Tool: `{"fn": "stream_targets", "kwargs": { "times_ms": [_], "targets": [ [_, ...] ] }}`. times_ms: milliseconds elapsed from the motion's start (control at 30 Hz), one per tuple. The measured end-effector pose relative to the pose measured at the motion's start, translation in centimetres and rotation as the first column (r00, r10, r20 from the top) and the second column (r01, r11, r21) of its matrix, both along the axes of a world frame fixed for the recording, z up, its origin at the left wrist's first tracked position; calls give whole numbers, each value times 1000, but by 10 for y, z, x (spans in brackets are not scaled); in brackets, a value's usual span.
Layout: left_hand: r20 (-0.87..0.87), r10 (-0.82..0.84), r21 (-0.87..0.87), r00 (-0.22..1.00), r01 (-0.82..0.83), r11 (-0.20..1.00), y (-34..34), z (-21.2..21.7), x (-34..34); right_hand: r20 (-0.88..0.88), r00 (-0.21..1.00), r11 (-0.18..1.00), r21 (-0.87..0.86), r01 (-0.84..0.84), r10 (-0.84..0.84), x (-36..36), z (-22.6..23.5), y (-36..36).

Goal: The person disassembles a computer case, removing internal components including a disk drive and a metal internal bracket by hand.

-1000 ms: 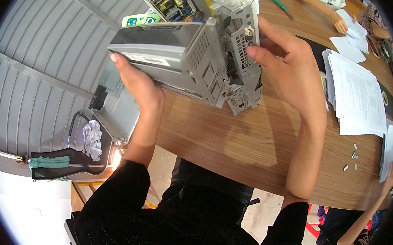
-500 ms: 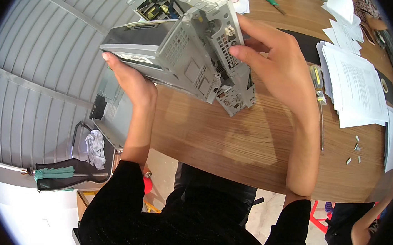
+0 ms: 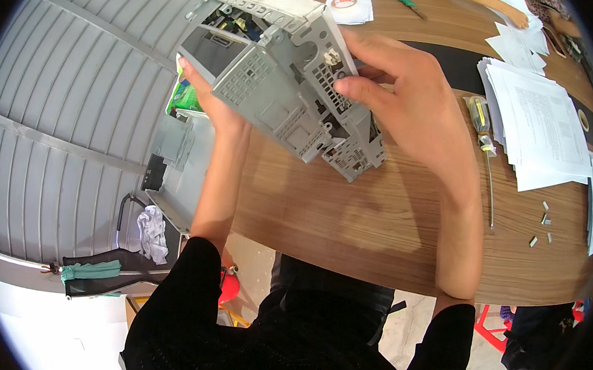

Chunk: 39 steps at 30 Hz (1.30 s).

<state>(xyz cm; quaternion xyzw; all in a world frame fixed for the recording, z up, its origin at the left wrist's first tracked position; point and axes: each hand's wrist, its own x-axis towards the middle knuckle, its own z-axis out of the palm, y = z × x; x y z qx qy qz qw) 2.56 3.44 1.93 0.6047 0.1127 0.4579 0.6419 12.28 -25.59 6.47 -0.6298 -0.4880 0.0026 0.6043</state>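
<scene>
A grey metal computer chassis (image 3: 273, 94) with perforated panels is held tilted above the table. Inside its upper opening are a dark, flat-sided drive unit (image 3: 213, 52) and some wiring. My left hand (image 3: 220, 111) supports the chassis from the left, thumb up along its side; the other fingers are hidden beneath. On the right, my right hand (image 3: 410, 90) pinches the pale outer panel (image 3: 334, 33), with the thumb on the grille and the fingers behind the edge. The chassis's lower perforated corner (image 3: 353, 158) points toward the tabletop; whether it touches cannot be made out.
On the wooden table (image 3: 349, 223) lie a yellow-handled screwdriver (image 3: 481, 119), stacked papers (image 3: 541, 126), several small pale pieces (image 3: 545, 219), a tape roll (image 3: 343, 3) and a green-handled tool (image 3: 402, 0). A green package (image 3: 184, 98) and metal panel (image 3: 183, 177) are left. Another person's arm (image 3: 495, 3) reaches in.
The chassis has turned and shifted slightly left and down, hiding the drive's labelled face. A green package now shows beside my left hand. Another person's arm has appeared at the top right.
</scene>
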Motion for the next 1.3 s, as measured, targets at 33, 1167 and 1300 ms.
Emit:
{"fn": "stream_targets", "kwargs": {
  "times_ms": [33,1167,1300],
  "targets": [
    [32,-43,-52,999,45,998,3,-1,2,-10,1000,1000,-9,-2,1,-1,0,0],
    [165,-14,227,986,-24,974,6,7,-15,26,1000,1000,-9,-11,11,-5,0,2],
    [175,-59,268,983,10,963,-2,19,-2,31,999,1000,16,-16,15,-6,-1,3]
  ]
}}
